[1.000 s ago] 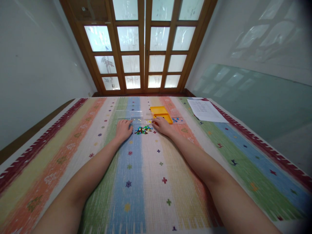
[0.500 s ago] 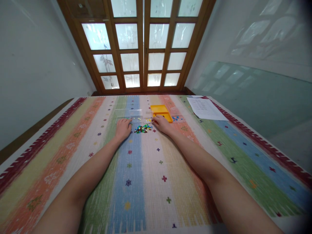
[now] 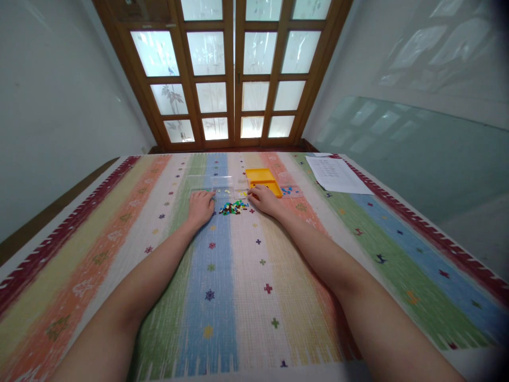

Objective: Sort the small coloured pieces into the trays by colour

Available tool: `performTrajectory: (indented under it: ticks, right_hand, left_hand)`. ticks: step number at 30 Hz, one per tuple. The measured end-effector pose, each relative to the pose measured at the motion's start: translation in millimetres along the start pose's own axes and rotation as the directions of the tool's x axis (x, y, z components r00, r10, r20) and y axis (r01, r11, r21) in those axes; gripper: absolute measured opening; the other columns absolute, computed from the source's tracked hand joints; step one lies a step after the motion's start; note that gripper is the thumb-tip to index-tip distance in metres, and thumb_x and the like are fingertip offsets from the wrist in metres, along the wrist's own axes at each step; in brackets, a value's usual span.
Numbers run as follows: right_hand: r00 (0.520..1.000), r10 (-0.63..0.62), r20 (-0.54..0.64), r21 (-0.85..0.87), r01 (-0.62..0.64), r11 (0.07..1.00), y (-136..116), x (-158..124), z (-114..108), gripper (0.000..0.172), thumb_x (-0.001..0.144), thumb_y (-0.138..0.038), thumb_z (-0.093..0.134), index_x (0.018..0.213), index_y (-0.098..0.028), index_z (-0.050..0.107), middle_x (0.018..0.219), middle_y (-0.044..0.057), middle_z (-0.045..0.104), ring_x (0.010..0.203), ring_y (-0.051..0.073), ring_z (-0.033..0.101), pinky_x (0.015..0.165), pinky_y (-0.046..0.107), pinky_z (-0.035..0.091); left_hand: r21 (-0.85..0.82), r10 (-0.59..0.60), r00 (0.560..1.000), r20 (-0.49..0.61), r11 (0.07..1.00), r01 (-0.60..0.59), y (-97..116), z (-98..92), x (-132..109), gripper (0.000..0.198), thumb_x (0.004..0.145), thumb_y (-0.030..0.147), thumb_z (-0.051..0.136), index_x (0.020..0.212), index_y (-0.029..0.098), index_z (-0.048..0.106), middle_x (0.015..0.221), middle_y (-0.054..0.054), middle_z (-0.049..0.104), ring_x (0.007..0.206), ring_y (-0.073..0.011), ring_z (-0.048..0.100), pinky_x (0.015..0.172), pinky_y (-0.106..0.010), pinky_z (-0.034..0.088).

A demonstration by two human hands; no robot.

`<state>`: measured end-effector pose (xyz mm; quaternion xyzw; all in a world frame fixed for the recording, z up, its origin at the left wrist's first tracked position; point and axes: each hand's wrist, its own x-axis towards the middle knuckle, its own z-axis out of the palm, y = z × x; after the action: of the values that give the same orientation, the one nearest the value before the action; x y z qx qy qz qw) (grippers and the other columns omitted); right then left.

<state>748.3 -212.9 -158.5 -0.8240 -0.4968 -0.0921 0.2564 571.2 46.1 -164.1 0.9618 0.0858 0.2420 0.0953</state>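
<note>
A small heap of tiny mixed-colour pieces (image 3: 234, 207) lies between my two hands, in blue, green, yellow and dark colours. My left hand (image 3: 201, 206) is at its left, fingers bent together at the front of a clear plastic box (image 3: 221, 181) with a few pale pieces inside. On the other side, my right hand (image 3: 262, 198) has its fingers drawn together by some yellow pieces (image 3: 242, 194) in a clear tray. It partly covers an open yellow box (image 3: 261, 175) holding a few dark pieces. Anything between the fingertips of either hand is too small to make out.
Blue pieces (image 3: 289, 190) sit in a clear tray right of the yellow box. A printed paper sheet (image 3: 338, 175) lies at the far right. A striped tablecloth (image 3: 254, 297) covers the table. Beyond its far edge stand wooden glazed doors (image 3: 234, 79).
Both hands stay in nearly the same places, with at most slight finger movement. The whole view has shifted up slightly. The heap and the boxes look unchanged.
</note>
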Motion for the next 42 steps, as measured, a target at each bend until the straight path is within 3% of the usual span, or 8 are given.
performTrajectory:
  ticks: [6, 12, 17, 22, 29, 32, 35, 42]
  right_hand:
    - [0.998, -0.038, -0.055, -0.079, 0.034, 0.996, -8, 0, -7, 0.022, 0.104, -0.029, 0.057, 0.113, -0.020, 0.075, 0.115, 0.014, 0.068, 0.108, 0.029, 0.058, 0.097, 0.039, 0.044]
    - [0.984, -0.118, 0.129, -0.106, 0.132, 0.985, -17, 1, -13, 0.019, 0.102, -0.023, 0.057, 0.105, -0.021, 0.076, 0.101, 0.009, 0.074, 0.095, 0.025, 0.063, 0.084, 0.033, 0.041]
    - [0.966, -0.165, 0.199, -0.072, 0.182, 0.981, -15, 3, -18, 0.023, 0.092, -0.013, 0.064, 0.104, -0.024, 0.079, 0.102, 0.008, 0.076, 0.098, 0.025, 0.065, 0.087, 0.034, 0.041]
    - [0.946, -0.178, 0.270, -0.035, 0.194, 0.980, -13, 4, -22, 0.020, 0.091, -0.015, 0.065, 0.098, -0.026, 0.080, 0.101, 0.006, 0.076, 0.098, 0.025, 0.064, 0.088, 0.034, 0.042]
    - [0.948, -0.200, 0.248, -0.005, 0.207, 0.978, -12, 3, -19, 0.014, 0.093, -0.019, 0.064, 0.097, -0.022, 0.078, 0.097, 0.007, 0.075, 0.093, 0.023, 0.063, 0.085, 0.032, 0.041]
    - [0.966, -0.133, 0.223, 0.021, 0.132, 0.991, -7, 6, -26, 0.014, 0.091, -0.020, 0.065, 0.098, -0.021, 0.077, 0.096, 0.006, 0.074, 0.089, 0.021, 0.063, 0.080, 0.029, 0.041]
    - [0.974, 0.015, 0.226, -0.013, -0.013, 1.000, 9, 10, -46, 0.016, 0.092, -0.024, 0.063, 0.101, -0.020, 0.076, 0.097, 0.006, 0.075, 0.082, 0.019, 0.062, 0.071, 0.027, 0.038]
    - [0.910, 0.406, 0.089, -0.284, -0.367, 0.886, 75, -2, -90, 0.017, 0.084, -0.027, 0.068, 0.096, -0.020, 0.077, 0.092, 0.007, 0.076, 0.077, 0.020, 0.061, 0.062, 0.030, 0.033]
  left_hand:
    - [-0.039, -0.027, 0.999, -0.033, 0.999, 0.025, 3, -1.5, 0, 0.040, 0.096, 0.023, 0.052, 0.132, 0.022, 0.070, 0.128, -0.012, 0.071, 0.125, -0.0327, 0.058, 0.113, -0.052, 0.039]
    - [-0.093, -0.011, 0.998, -0.064, 0.996, 0.005, 8, -9.0, 1, 0.034, 0.097, 0.024, 0.053, 0.125, 0.023, 0.072, 0.126, -0.010, 0.071, 0.123, -0.0301, 0.058, 0.112, -0.048, 0.043]
    - [-0.117, 0.082, 0.997, 0.015, 0.990, -0.079, 16, -15.4, 1, 0.027, 0.099, 0.026, 0.052, 0.109, 0.025, 0.077, 0.112, -0.008, 0.074, 0.112, -0.0285, 0.061, 0.104, -0.046, 0.047]
    - [-0.116, 0.179, 0.979, 0.098, 0.979, -0.167, 22, -17.4, 0, 0.025, 0.100, 0.029, 0.055, 0.104, 0.024, 0.079, 0.104, -0.008, 0.074, 0.105, -0.0282, 0.062, 0.100, -0.046, 0.048]
    - [-0.120, 0.221, 0.970, 0.103, 0.971, -0.209, 23, -17.2, 0, 0.026, 0.101, 0.029, 0.054, 0.102, 0.023, 0.080, 0.101, -0.008, 0.075, 0.101, -0.0274, 0.062, 0.098, -0.045, 0.048]
    - [-0.121, 0.239, 0.963, 0.124, 0.967, -0.224, 21, -16.2, -1, 0.027, 0.102, 0.030, 0.053, 0.103, 0.023, 0.080, 0.101, -0.008, 0.074, 0.101, -0.0265, 0.062, 0.098, -0.044, 0.047]
    - [-0.123, 0.258, 0.956, 0.142, 0.963, -0.241, 20, -14.7, -1, 0.028, 0.103, 0.031, 0.052, 0.104, 0.023, 0.079, 0.101, -0.008, 0.073, 0.101, -0.0256, 0.062, 0.096, -0.042, 0.047]
    - [-0.157, 0.247, 0.961, 0.126, 0.961, -0.227, 23, -9.4, -1, 0.025, 0.101, 0.028, 0.055, 0.105, 0.021, 0.079, 0.098, -0.009, 0.072, 0.097, -0.0257, 0.062, 0.092, -0.041, 0.047]
